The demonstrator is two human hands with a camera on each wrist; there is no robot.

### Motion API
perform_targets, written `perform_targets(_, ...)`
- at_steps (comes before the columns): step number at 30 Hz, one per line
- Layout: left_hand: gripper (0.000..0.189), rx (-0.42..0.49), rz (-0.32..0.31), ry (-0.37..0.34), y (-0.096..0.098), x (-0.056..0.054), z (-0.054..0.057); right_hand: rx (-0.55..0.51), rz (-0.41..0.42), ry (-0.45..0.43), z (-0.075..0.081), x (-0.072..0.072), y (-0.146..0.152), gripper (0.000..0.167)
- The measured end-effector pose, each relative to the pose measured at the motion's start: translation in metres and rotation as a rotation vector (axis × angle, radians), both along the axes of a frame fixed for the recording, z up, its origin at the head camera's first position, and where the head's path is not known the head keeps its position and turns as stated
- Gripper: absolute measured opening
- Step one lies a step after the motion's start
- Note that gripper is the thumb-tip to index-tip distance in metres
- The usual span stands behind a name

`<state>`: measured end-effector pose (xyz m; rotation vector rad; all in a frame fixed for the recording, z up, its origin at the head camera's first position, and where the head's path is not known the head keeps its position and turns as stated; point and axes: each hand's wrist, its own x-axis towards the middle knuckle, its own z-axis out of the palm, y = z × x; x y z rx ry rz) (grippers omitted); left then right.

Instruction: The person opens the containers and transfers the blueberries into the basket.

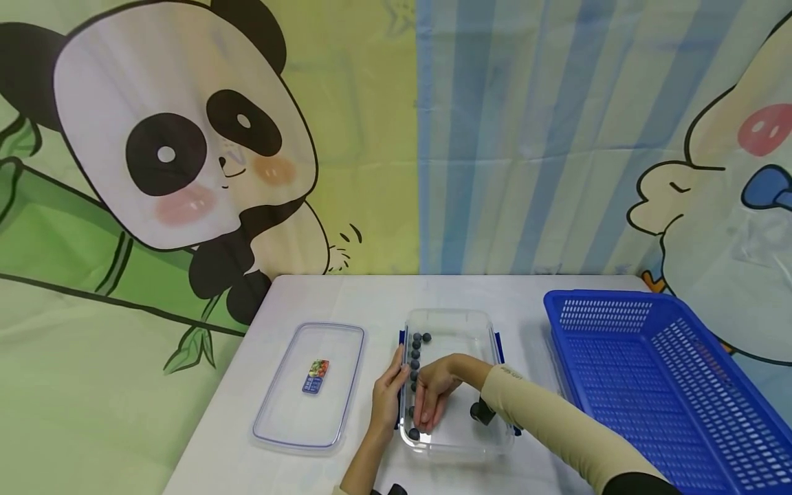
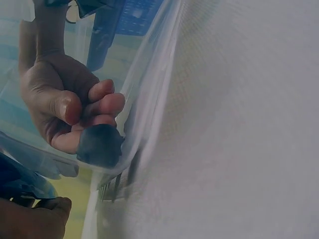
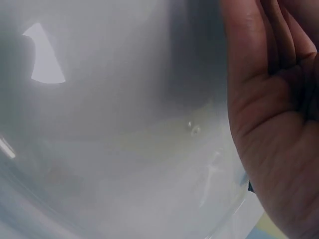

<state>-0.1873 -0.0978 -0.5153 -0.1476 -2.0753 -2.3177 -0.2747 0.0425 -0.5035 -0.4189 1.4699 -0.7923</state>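
Note:
A clear plastic container (image 1: 458, 326) with blue side latches lies on the white table. Inside it, a row of blueberries (image 1: 415, 354) runs along the left wall, one more beside the row's far end. My left hand (image 1: 386, 399) rests along the outside of that wall, fingers fairly straight near the latch. My right hand (image 1: 433, 388) reaches into the container, its fingers pointing down among the nearer berries. Through the clear wall, the left wrist view has its fingers bent beside a large-looking blueberry (image 2: 99, 144); I cannot tell whether they pinch one.
Left of the container lies a clear lid (image 1: 291, 412) with a blue-edged rim and a colourful label (image 1: 315, 377). A blue perforated basket (image 1: 619, 357) stands at the right. A cartoon curtain (image 1: 371, 137) hangs behind the table. My right wrist carries a dark device (image 1: 482, 411).

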Motion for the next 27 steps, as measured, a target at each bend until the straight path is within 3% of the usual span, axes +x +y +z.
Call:
perform_targets(13,0.042,-0.002,0.010,0.000,0.001,0.001,-0.003,-0.024,-0.012,-0.008,-0.004,0.011,-0.002,0.020)
perform_targets(21,0.043,-0.007,0.021,0.014,0.000,0.001,-0.002,-0.017,-0.016,0.050,-0.006,0.018,-0.003,0.018)
perform_targets(27,0.042,0.020,0.026,0.026,0.000,-0.007,-0.019,-0.011,-0.011,0.075,-0.008,0.020,-0.002,0.017)
